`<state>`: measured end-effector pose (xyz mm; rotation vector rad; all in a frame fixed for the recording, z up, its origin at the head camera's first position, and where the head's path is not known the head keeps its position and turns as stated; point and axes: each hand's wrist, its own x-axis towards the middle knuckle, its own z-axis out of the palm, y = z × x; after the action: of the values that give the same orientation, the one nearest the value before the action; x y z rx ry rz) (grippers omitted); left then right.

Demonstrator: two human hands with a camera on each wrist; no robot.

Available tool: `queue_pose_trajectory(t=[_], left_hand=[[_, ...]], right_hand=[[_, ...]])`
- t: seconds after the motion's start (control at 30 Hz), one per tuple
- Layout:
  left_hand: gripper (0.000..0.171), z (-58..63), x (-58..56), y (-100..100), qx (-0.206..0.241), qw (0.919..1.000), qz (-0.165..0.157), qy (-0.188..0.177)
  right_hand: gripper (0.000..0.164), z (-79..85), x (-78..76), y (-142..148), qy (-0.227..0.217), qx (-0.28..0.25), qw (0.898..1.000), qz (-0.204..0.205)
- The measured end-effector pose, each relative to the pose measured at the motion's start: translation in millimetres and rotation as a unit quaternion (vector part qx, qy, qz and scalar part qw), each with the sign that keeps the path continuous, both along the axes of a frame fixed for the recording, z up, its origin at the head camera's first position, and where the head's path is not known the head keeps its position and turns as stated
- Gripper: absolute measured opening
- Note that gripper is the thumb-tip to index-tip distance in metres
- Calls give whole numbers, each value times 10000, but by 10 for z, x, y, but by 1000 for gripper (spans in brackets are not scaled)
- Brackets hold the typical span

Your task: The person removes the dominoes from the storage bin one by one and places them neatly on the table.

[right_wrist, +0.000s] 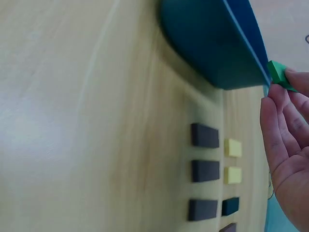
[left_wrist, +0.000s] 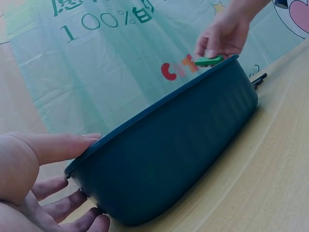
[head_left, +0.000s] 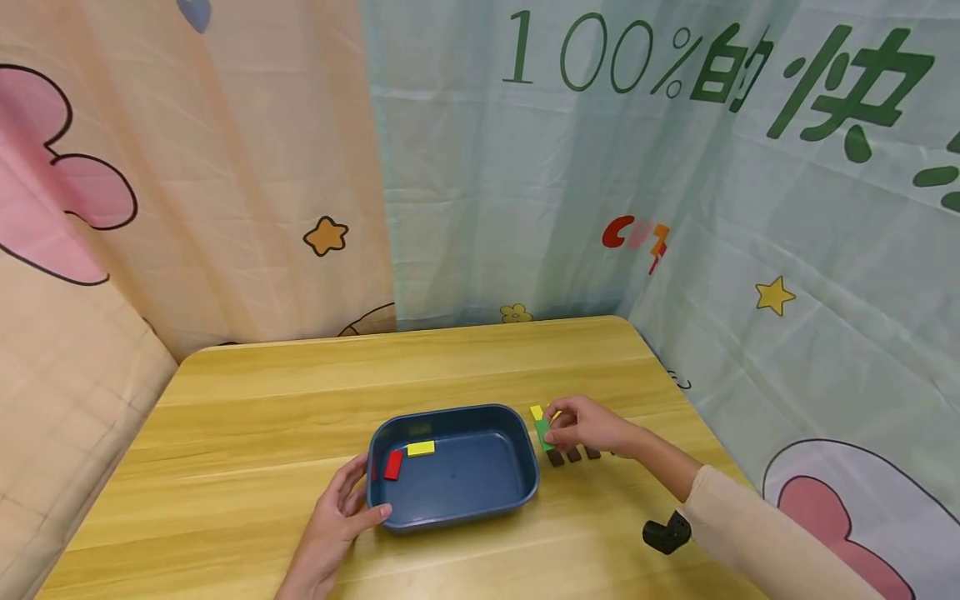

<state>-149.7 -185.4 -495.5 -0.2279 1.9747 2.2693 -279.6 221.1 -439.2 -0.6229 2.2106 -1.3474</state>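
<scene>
A dark blue plastic tub (head_left: 465, 475) stands on the table, with a red block (head_left: 393, 465) and a yellow block (head_left: 421, 448) lying in its left part. My left hand (head_left: 341, 510) holds the tub's left end: the thumb lies over the rim, and the fingers rest against the outer wall, as the left wrist view shows. Just beyond the tub's right end, my right hand (head_left: 591, 426) pinches a green block (right_wrist: 278, 75) between thumb and fingers, raised above the table. In the left wrist view the green block (left_wrist: 209, 62) appears just over the far rim.
Right of the tub, dark brown blocks (right_wrist: 206, 171) stand in a row, with yellow blocks (right_wrist: 232, 148) and a dark teal block (right_wrist: 230, 206) behind them. A black angled object (head_left: 666, 533) lies near my right sleeve. Printed curtains (head_left: 480, 183) hang behind the table.
</scene>
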Motion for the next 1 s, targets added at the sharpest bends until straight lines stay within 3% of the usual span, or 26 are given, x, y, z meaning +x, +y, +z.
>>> queue_pose_trajectory(t=[0.13, 0.4, 0.57, 0.77, 1.0], left_hand=[[90, 10, -12, 16, -7, 10000, -1, -71], [90, 3, -13, 15, -95, 10000, -28, -9], [91, 4, -29, 21, -95, 9999, -72, 34], [89, 22, -23, 17, -60, 10000, -11, 10], [90, 52, -7, -4, -181, 9998, -73, -72]], right_hand=[[21, -175, 115, 188, -99, -53, 9998, -145], [17, -491, 332, 367, -446, -105, 9989, 69], [20, -499, 382, 357, 177, 422, 9989, 94], [21, -515, 388, 313, 1052, 1292, 9859, -134], [23, -521, 415, 281, 1449, 1528, 9774, -181]])
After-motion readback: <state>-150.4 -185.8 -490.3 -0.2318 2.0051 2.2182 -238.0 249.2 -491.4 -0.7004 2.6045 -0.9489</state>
